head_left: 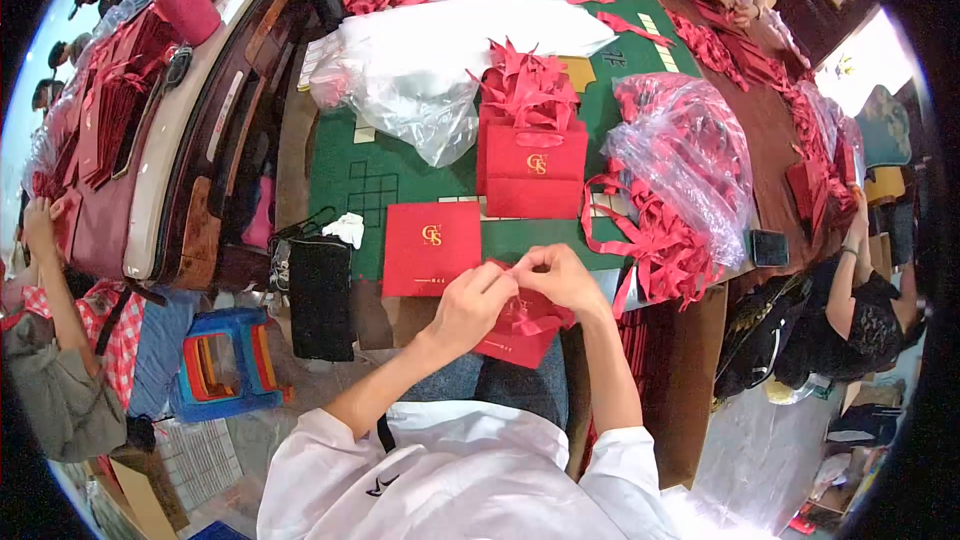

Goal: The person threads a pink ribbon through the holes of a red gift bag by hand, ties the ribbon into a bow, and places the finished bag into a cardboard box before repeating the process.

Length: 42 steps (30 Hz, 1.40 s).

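Observation:
A small red paper gift bag point(520, 345) with a gold logo hangs at the table's near edge, above my lap. My left hand point(470, 308) is closed at its top left, thumb and fingers pinching red ribbon. Meeting it at the bag's top, my right hand point(562, 280) pinches the ribbon too. A loop or tail of the red ribbon point(545, 323) droops over the bag's front. My fingers hide the exact grip. Flat on the table beside my left hand lies another red gift bag point(430, 252). Beyond my hands stand several upright gift bags point(535, 175) with ribbons bunched on top.
A clear plastic bag of red ribbons point(680, 180) lies at right, near a phone point(769, 249). White plastic sheeting point(420, 50) covers the green table's far side point(335, 170). A black pouch point(320, 295) hangs at left. Other people work on both sides. A blue stool point(225, 360) stands left.

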Tool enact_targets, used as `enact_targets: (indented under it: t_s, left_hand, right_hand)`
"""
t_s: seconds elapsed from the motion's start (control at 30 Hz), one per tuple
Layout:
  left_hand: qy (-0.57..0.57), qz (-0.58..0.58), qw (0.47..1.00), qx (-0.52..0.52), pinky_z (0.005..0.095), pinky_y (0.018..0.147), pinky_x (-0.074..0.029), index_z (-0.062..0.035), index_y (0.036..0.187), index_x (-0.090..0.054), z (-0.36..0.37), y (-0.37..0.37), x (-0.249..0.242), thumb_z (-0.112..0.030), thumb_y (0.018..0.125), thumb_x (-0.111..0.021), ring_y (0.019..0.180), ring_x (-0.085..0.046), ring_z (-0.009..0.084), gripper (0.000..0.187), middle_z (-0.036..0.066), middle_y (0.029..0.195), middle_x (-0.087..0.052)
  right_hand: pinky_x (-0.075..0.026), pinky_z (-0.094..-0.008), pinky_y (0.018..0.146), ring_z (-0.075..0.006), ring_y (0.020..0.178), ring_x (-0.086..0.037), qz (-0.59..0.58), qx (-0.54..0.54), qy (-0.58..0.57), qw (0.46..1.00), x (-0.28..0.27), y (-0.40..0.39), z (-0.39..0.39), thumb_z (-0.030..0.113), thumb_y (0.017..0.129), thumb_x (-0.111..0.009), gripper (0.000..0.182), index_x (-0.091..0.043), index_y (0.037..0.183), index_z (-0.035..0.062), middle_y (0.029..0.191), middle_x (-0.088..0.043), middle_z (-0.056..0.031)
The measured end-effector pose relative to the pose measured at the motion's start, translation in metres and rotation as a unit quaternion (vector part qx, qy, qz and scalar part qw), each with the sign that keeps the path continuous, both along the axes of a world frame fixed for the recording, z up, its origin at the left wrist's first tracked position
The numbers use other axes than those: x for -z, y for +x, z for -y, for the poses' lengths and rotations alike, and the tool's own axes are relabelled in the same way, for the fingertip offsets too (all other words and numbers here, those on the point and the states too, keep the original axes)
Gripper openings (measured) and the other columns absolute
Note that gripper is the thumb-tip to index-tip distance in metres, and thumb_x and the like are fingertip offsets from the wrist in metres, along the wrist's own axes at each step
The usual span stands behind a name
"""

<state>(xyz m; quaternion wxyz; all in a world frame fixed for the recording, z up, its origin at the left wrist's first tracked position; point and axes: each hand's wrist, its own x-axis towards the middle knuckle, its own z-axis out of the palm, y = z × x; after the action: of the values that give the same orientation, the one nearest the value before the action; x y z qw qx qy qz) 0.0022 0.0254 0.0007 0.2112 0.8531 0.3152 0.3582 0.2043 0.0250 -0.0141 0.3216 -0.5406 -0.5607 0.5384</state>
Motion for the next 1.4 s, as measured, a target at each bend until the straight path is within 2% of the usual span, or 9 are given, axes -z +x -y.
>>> enact_targets:
  t_s: [0.13,0.2,0.3,0.4,0.57,0.73,0.93,1.1,1.4]
  left_hand:
    - [-0.09,0.037,0.995,-0.02,0.0419,0.065,-0.052,-0.0057,0.09,-0.064,0.001,0.006,0.001,-0.007,0.085,-0.07,0.076,-0.062,0.0332,0.008,0.012,0.084,-0.057]
    - [-0.137,0.025,0.989,-0.054,0.0435,0.064,-0.051,-0.004,0.09,-0.062,-0.005,0.005,0.005,-0.008,0.085,-0.071,0.074,-0.062,0.0349,0.011,0.013,0.085,-0.057]
    - [-0.16,0.016,0.985,-0.057,0.0422,0.063,-0.051,-0.0035,0.09,-0.062,-0.009,0.006,0.013,-0.008,0.085,-0.072,0.072,-0.062,0.0336,0.012,0.013,0.085,-0.058]
    - [-0.202,0.014,0.978,-0.041,0.0413,0.061,-0.05,-0.0026,0.091,-0.062,-0.016,0.006,0.022,-0.009,0.085,-0.073,0.069,-0.063,0.0326,0.014,0.015,0.082,-0.06]
    - [-0.238,0.0,0.969,-0.068,0.0417,0.058,-0.05,-0.0034,0.091,-0.062,-0.027,0.016,0.021,-0.015,0.084,-0.075,0.067,-0.065,0.0323,0.019,0.015,0.074,-0.063]
    - [-0.181,-0.11,0.971,-0.113,0.0457,0.06,-0.051,-0.0049,0.091,-0.061,-0.036,0.029,0.029,-0.022,0.082,-0.076,0.069,-0.067,0.0339,0.024,0.014,0.068,-0.064]
    - [-0.183,-0.124,0.966,-0.136,0.0465,0.062,-0.052,-0.0052,0.086,-0.063,-0.032,0.034,0.028,-0.02,0.082,-0.075,0.071,-0.067,0.0343,0.02,0.013,0.073,-0.065]
    - [-0.211,0.007,0.969,-0.13,0.0424,0.062,-0.052,-0.0065,0.083,-0.066,-0.019,0.034,0.009,-0.016,0.082,-0.074,0.071,-0.066,0.0305,0.013,0.01,0.079,-0.063]
    - [-0.195,0.01,0.973,-0.121,0.0413,0.063,-0.051,-0.0071,0.084,-0.067,-0.013,0.035,0.003,-0.017,0.082,-0.075,0.073,-0.066,0.0304,0.013,0.01,0.08,-0.062]
  right_hand:
    - [-0.048,-0.0308,0.064,-0.0109,0.069,-0.061,0.006,0.124,-0.008,0.992,0.006,-0.01,-0.009,0.019,0.084,-0.075,0.02,-0.073,0.084,-0.001,0.077,-0.07,-0.0074]
    - [-0.048,-0.0317,0.063,-0.0153,0.068,-0.063,0.089,0.166,0.095,0.977,0.008,-0.014,-0.01,0.021,0.085,-0.075,0.022,-0.073,0.084,-0.0006,0.081,-0.07,-0.0099]
    - [-0.05,-0.0342,0.065,-0.0229,0.07,-0.066,0.129,0.18,0.107,0.969,0.01,-0.013,-0.01,0.023,0.087,-0.073,0.023,-0.073,0.088,0.0001,0.085,-0.07,-0.0136]
    - [-0.049,-0.0312,0.064,-0.0161,0.07,-0.064,0.149,0.249,0.176,0.941,0.008,-0.004,-0.009,0.022,0.091,-0.07,0.023,-0.072,0.092,-0.001,0.078,-0.069,-0.0129]
    - [-0.053,-0.0421,0.068,-0.0314,0.075,-0.07,0.3,0.203,0.048,0.931,-0.013,0.002,0.002,0.026,0.081,-0.077,0.022,-0.07,0.085,0.0047,0.077,-0.071,-0.0131]
    - [-0.054,-0.0438,0.068,-0.034,0.076,-0.07,0.331,0.204,0.077,0.918,0.001,-0.005,0.003,0.019,0.078,-0.078,0.017,-0.069,0.083,0.0047,0.078,-0.071,-0.0135]
    - [-0.055,-0.0343,0.069,-0.0241,0.075,-0.072,0.213,0.198,0.108,0.951,0.011,0.0,0.008,0.011,0.084,-0.073,0.015,-0.071,0.095,0.0014,0.08,-0.073,-0.0148]
    - [-0.054,-0.0266,0.07,-0.011,0.078,-0.067,0.032,0.172,0.068,0.982,0.007,0.003,0.015,0.005,0.088,-0.07,0.014,-0.07,0.099,-0.0041,0.085,-0.072,-0.0068]
    - [-0.053,-0.0243,0.073,-0.0091,0.081,-0.065,-0.067,0.191,0.029,0.979,0.008,0.004,0.019,0.005,0.09,-0.07,0.013,-0.07,0.1,-0.0036,0.089,-0.072,-0.0045]
